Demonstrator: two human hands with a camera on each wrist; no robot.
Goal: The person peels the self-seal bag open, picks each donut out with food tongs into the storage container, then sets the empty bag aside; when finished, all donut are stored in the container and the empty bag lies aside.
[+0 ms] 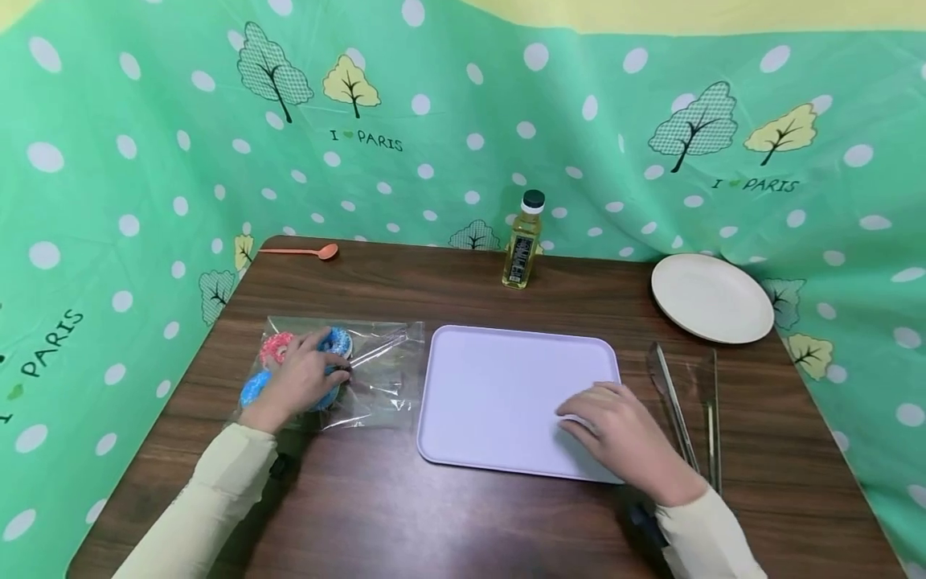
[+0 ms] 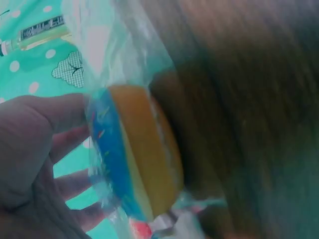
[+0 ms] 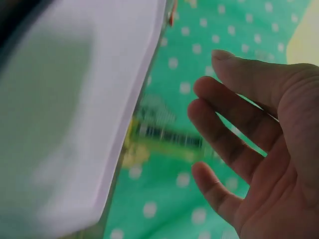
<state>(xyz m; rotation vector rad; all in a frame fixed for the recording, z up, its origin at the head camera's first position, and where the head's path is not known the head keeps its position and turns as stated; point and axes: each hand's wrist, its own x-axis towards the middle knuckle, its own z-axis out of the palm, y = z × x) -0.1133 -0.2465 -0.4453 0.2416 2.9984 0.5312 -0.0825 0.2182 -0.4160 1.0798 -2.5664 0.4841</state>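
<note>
A clear plastic bag [image 1: 383,378] lies left of the tray, with several frosted donuts in it, among them a pink one [image 1: 276,348] and blue ones [image 1: 253,388]. Over the donuts is the left hand [image 1: 297,378], its fingers spread and touching the bag. In the left wrist view, the fingers of the left hand [image 2: 45,154] rest against the plastic beside a blue-topped donut [image 2: 142,149]. The right hand [image 1: 615,426] hovers above the right side of the lilac tray [image 1: 506,394], holding nothing; in the right wrist view the right hand [image 3: 259,129] has loosely bent fingers near the tray [image 3: 114,99].
An oil bottle [image 1: 522,245] stands behind the tray. An orange spoon [image 1: 327,252] lies at the back left, and a white plate [image 1: 712,298] at the back right. Metal tongs [image 1: 676,410] lie right of the tray, beside the right hand. A green dotted cloth surrounds the table.
</note>
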